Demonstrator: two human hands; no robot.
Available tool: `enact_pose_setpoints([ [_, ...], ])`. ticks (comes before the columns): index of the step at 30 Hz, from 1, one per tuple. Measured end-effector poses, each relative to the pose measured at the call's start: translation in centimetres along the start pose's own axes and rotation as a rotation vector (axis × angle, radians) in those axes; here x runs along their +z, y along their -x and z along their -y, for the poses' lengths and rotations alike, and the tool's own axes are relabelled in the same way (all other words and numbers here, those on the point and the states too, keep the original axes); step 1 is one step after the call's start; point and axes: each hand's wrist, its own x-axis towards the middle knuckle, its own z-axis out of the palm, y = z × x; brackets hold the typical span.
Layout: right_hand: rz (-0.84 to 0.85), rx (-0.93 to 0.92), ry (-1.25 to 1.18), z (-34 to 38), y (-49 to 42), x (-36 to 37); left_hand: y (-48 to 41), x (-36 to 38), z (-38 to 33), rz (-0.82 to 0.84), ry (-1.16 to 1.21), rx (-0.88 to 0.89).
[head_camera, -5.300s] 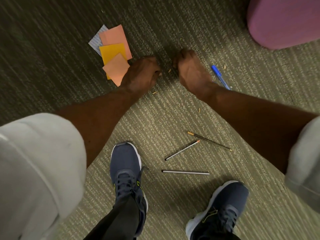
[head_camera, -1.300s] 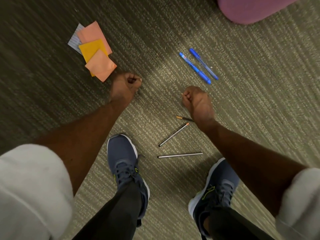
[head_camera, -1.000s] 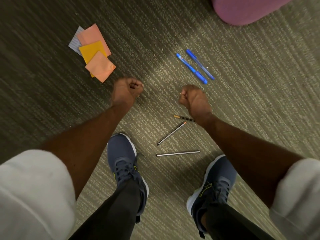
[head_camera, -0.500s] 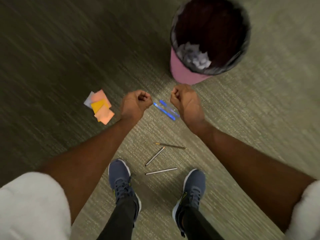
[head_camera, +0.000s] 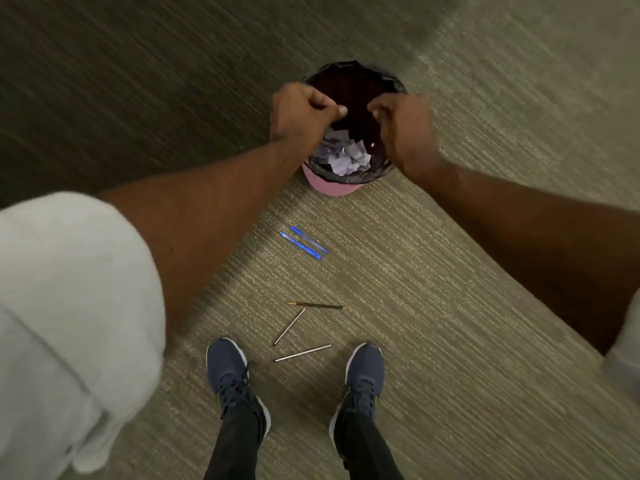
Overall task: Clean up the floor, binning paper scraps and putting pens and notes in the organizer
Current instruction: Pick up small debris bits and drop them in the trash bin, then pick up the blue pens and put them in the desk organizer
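carpet [head_camera: 450, 306] | pink bin [head_camera: 329, 187] | two blue pens [head_camera: 300, 245] | three thin pens [head_camera: 289, 327], perhaps pencils

Head-worn view, looking down at carpet [head_camera: 450, 271]

We count one bin [head_camera: 329, 187] beneath our left hand [head_camera: 299, 110] and right hand [head_camera: 405, 129], two blue pens [head_camera: 299, 245], three thin pens [head_camera: 302, 353], two shoes [head_camera: 227, 370].

Scraps [head_camera: 346, 157] in pink bin [head_camera: 329, 187], blue pens [head_camera: 304, 247] near
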Motion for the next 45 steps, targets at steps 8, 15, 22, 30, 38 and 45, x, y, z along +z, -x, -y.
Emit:
enact_pose_setpoints([
  [8, -0.023, 0.016, -0.087, -0.4, 0.3, -1.8, 0.0, 0.7, -1.6, 0.042, -0.033, 0.045],
  [15, 0.013, -0.155, -0.080, -0.1, 7.1, 0.4, 4.5, 0.3, 3.0, 0.010, 0.038, 0.012],
  [22, 0.055, -0.004, -0.212, -0.4, 14.6, 8.0, 11.2, 0.8, 12.6, 0.017, 0.148, -0.298],
  [30, 0.235, 0.195, -0.209, -4.3, 17.9, 19.6, 14.0, 7.5, 24.1, 0.023, 0.304, -0.768],
  [38, 0.388, 0.028, -0.031, -8.5, 17.3, 32.9, 11.7, 16.8, 33.8, 0.027, 0.291, -0.905],
  [45, 0.427, -0.087, 0.123, -10.2, 17.3, 37.3, 11.4, 19.7, 35.7, -0.138, 0.065, -0.807],
])
